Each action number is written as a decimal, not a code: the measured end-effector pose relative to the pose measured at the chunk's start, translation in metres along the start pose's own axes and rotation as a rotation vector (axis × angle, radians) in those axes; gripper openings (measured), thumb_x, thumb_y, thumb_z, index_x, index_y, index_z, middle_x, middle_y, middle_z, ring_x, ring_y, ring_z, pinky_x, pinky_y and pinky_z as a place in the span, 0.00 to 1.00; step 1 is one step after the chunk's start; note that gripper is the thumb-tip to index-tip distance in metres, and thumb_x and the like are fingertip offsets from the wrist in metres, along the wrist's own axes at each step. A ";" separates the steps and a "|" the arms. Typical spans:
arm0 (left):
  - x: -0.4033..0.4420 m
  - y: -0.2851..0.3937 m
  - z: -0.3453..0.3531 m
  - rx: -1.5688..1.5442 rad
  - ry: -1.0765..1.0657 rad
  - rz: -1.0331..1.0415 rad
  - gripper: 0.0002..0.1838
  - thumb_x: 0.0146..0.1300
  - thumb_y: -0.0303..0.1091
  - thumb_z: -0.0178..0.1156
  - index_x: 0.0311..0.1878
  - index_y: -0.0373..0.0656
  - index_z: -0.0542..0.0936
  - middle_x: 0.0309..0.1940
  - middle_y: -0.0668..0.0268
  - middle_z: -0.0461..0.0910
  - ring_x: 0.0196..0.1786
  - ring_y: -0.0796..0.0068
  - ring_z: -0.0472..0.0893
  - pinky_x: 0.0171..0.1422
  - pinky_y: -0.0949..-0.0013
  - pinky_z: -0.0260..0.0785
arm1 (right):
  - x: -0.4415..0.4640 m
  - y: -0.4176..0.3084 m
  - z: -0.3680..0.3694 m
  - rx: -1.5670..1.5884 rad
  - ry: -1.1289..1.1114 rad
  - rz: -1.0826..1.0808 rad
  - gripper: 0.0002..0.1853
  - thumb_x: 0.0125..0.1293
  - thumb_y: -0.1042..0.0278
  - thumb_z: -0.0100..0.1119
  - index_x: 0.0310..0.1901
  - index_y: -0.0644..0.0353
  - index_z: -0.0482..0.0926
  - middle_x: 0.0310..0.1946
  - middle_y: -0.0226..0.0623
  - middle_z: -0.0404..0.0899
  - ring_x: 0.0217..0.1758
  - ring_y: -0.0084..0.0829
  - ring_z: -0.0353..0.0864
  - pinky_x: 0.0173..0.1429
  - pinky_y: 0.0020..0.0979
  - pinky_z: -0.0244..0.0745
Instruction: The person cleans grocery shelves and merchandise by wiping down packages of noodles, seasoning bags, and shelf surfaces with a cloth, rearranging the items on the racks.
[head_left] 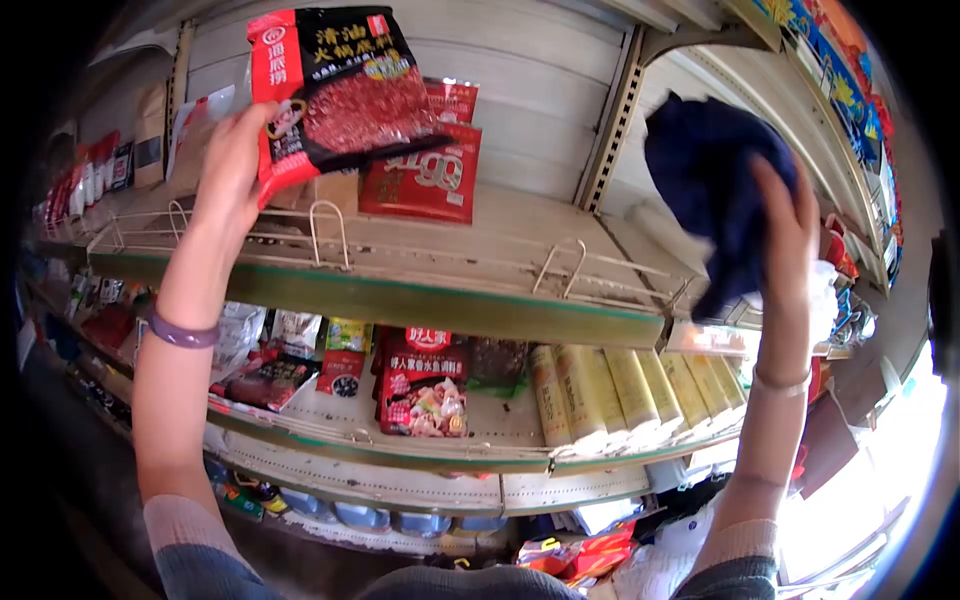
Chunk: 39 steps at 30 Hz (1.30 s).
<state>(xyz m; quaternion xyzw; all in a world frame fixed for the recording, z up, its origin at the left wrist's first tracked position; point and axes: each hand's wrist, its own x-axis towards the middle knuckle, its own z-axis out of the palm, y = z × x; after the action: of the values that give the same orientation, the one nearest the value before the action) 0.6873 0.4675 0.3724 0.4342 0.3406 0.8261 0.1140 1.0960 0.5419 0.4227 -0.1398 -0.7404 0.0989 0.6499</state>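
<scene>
L hand [232,160] fingers pinch red-black pkt [350,110] by its L edge, front to cam, print upright, long axis unclear; R hand [788,220] fingers clutch navy cloth [705,165] (hanging lengthwise).

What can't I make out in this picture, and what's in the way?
All in the head view:
- Back of the black-and-red packet: faces away from the camera.
- Upper part of the red packet behind it: partly covered by that held packet.
- Palm of the right hand: turned away, against the dark blue cloth.
- Fine print on the yellow packs: too small.
</scene>
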 end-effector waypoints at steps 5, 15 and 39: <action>-0.004 -0.002 -0.001 -0.057 0.019 0.009 0.12 0.63 0.32 0.52 0.44 0.33 0.74 0.37 0.59 0.79 0.36 0.72 0.82 0.39 0.68 0.77 | 0.083 0.099 0.091 -0.723 -0.302 -0.374 0.22 0.54 0.64 0.61 0.51 0.59 0.70 0.44 0.50 0.75 0.48 0.47 0.75 0.54 0.39 0.70; -0.015 -0.001 -0.008 -0.089 0.038 -0.073 0.12 0.61 0.32 0.54 0.44 0.35 0.75 0.38 0.60 0.79 0.37 0.76 0.81 0.43 0.72 0.75 | 0.063 0.201 0.214 -0.795 -1.449 0.041 0.27 0.62 0.59 0.48 0.63 0.56 0.64 0.61 0.47 0.65 0.65 0.45 0.63 0.67 0.38 0.59; -0.008 -0.010 -0.009 0.007 0.063 -0.031 0.15 0.61 0.35 0.56 0.47 0.35 0.76 0.40 0.62 0.80 0.39 0.76 0.81 0.44 0.73 0.74 | 0.056 0.192 0.132 -0.897 -1.339 0.012 0.26 0.50 0.73 0.57 0.56 0.50 0.76 0.50 0.44 0.77 0.49 0.44 0.76 0.54 0.37 0.70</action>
<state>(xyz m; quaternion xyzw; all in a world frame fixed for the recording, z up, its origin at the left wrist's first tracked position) 0.6836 0.4667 0.3568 0.4029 0.3538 0.8363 0.1143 0.9738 0.7465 0.3940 -0.3024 -0.9412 -0.1416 -0.0505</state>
